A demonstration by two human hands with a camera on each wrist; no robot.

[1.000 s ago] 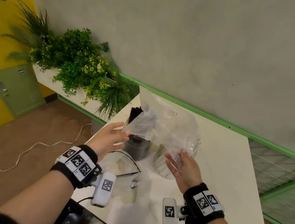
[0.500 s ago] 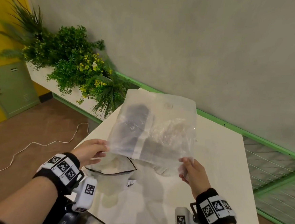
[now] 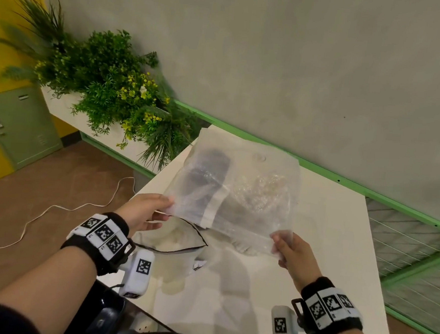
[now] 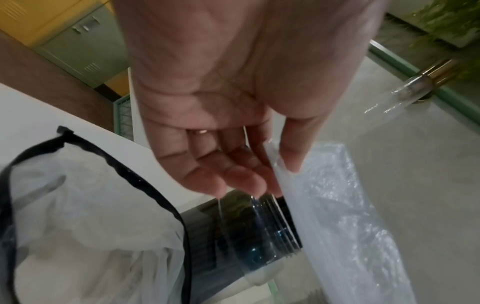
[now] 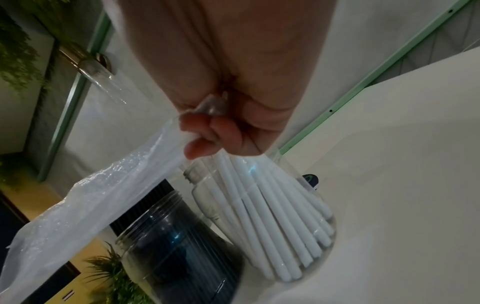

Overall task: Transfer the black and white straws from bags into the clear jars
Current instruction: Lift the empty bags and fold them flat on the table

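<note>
I hold an empty clear plastic bag (image 3: 240, 192) stretched flat above the white table (image 3: 325, 254). My left hand (image 3: 147, 210) pinches its near left corner and my right hand (image 3: 290, 247) pinches its near right corner. The bag (image 5: 85, 195) covers both jars in the head view. Under it stand a clear jar of black straws (image 5: 179, 248) and a clear jar of white straws (image 5: 280, 207). In the left wrist view the thumb and fingers (image 4: 262, 170) clamp the bag edge (image 4: 335, 216) above the dark jar's threaded rim (image 4: 275, 226).
A second clear bag with a black zip edge (image 3: 179, 240) lies on the table near my left hand. A planter of green plants (image 3: 109, 84) stands at the far left. A grey wall with a green rail (image 3: 344, 179) runs behind the table.
One second ago only my right hand held the crumpled bag beside the jars. My left hand has taken the other corner and the bag is now spread flat over the jars.
</note>
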